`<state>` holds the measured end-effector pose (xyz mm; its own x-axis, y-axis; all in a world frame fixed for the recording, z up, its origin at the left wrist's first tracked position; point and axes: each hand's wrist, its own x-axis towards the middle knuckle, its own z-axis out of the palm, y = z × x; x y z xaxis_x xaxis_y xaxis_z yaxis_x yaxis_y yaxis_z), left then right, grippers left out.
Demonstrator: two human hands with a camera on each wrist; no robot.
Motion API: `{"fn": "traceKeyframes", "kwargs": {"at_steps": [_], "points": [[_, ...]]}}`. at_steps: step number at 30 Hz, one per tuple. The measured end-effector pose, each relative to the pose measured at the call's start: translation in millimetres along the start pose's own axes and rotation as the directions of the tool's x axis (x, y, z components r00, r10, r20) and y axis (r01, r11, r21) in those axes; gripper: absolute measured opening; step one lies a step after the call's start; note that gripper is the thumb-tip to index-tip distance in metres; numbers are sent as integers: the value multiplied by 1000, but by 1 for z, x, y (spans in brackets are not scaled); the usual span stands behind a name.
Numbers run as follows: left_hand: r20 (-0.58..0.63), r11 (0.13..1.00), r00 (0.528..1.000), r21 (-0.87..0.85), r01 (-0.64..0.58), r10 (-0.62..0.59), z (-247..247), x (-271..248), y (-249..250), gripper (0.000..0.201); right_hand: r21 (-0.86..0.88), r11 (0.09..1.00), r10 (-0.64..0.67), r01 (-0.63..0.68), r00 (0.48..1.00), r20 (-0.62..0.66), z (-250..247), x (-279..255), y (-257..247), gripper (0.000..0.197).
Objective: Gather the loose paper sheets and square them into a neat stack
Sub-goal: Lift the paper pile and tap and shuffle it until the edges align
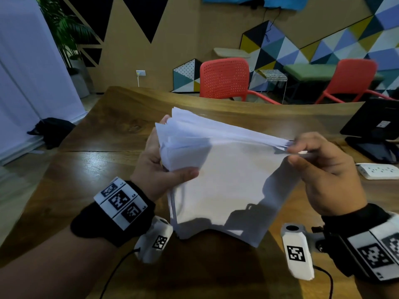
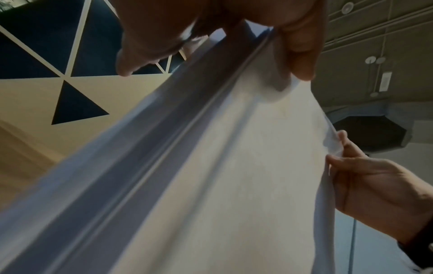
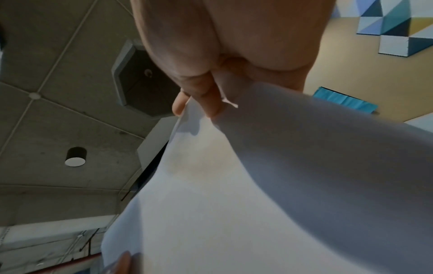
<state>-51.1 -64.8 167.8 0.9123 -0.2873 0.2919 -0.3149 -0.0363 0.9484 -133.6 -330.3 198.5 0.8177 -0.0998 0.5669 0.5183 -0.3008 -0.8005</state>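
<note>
The bundle of white paper sheets (image 1: 224, 182) is held up above the wooden tabletop (image 1: 112, 134), between both hands. The left hand (image 1: 159, 167) clamps its left edge, thumb across the top sheet and fingers curled behind. The right hand (image 1: 323, 169) pinches the far right corner between thumb and fingertips. The sheets' far edges fan out unevenly near the left grip; the near edge hangs down toward the tabletop, whether touching it I cannot tell.
</note>
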Motion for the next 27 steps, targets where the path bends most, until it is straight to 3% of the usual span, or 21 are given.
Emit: {"fn": "traceKeyframes", "kwargs": {"at_steps": [4, 7, 11, 14, 17, 19, 24, 27], "points": [[82, 985, 997, -170, 25, -11, 5, 8, 9, 17, 93, 993, 70, -73, 997, 32, -9, 1, -3, 36], [-8, 985, 1000, -172, -9, 7, 12, 8, 7, 29, -13, 996, 87, -87, 996, -14, -12, 1, -7, 16], [-115, 980, 985, -137, -145, 129, 18, 2, 0, 21, -304, 953, 1, -9, 1000, -27, -9, 4, -15, 21], [-193, 981, 968, -81, -177, 159, 17, -2, -3, 12, -554, 829, -53, 72, 997, 50, 1, 9, -27, 26], [-215, 983, 959, 26, -182, 183, 17, -3, -1, 8, -820, 547, -100, 167, 986, 134, 22, 12, -40, 34], [-227, 982, 956, 76, -171, 184, 18, -4, 0, 17, -869, 433, -109, 240, 971, 213, 38, 14, -46, 37], [-231, 967, 951, 198, -159, 204, 18, -2, 3, 20, -832, 473, -163, 289, 957, 240, 59, 16, -52, 18], [-212, 944, 941, 259, -205, 263, 18, -2, 5, 27, -804, 530, -156, 269, 963, 219, 60, 21, -59, 23]]}}
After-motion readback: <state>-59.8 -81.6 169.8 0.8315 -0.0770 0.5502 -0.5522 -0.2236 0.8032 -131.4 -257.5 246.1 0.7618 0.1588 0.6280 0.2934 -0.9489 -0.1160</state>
